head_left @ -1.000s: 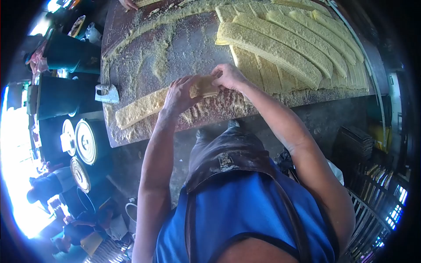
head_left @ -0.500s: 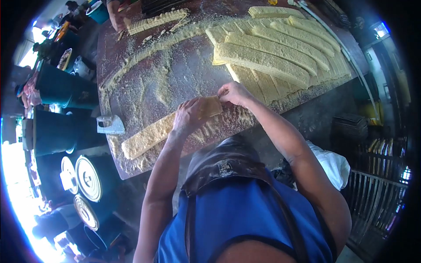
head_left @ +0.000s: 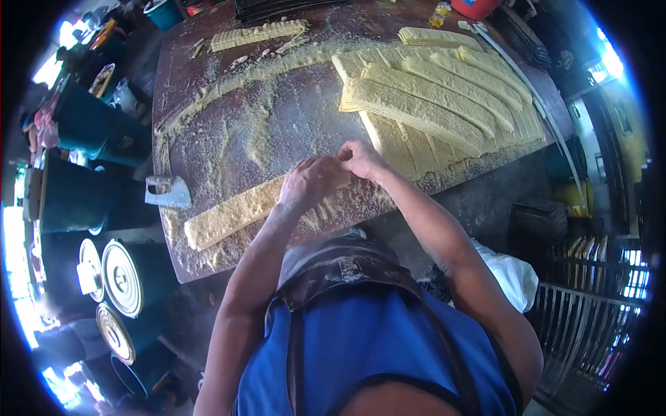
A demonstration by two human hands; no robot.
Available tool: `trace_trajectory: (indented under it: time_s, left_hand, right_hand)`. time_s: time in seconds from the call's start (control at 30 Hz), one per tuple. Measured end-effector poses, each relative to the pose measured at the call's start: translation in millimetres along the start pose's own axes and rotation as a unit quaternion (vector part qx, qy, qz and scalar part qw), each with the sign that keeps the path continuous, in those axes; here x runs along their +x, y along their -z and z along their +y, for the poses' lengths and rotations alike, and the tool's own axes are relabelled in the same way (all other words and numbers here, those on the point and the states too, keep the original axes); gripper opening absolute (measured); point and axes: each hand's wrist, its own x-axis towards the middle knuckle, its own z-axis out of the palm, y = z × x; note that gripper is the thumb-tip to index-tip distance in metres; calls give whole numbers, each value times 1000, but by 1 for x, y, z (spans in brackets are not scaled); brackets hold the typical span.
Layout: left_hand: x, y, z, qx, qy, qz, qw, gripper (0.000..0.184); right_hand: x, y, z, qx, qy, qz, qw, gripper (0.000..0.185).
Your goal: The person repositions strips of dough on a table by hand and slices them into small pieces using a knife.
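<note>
Right hand (head_left: 362,160): fingertips pinched together at the inner end of a crumb-coated strip (head_left: 236,211), centre of frame. Left hand (head_left: 305,182): laid over the same strip just beside; finger closure cannot be told. Strip runs toward lower left across the dark table (head_left: 298,132). Thick coated strips (head_left: 416,111) overlap at upper right. Metal scraper (head_left: 168,192) sits at the table's left edge.

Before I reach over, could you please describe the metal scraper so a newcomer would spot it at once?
Start with the big dark table, dusted with pale crumbs. On its left edge, near the outer end of the strip under the left hand, lies the scraper. It is flat grey metal with a handle opening, unlike the yellowish strip.
</note>
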Motion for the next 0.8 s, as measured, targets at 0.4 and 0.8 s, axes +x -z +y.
trace_trajectory:
  time_s: [0.4,0.8]
  left_hand:
    - [3,2,-6,184,117,-60,974,99]
    - [-34,121,-30,44,138,-112,983,93]
  right_hand:
    - [10,6,9,-88,295,-111,945,70]
    - [-47,-10,-26,-240,190,-71,949,86]
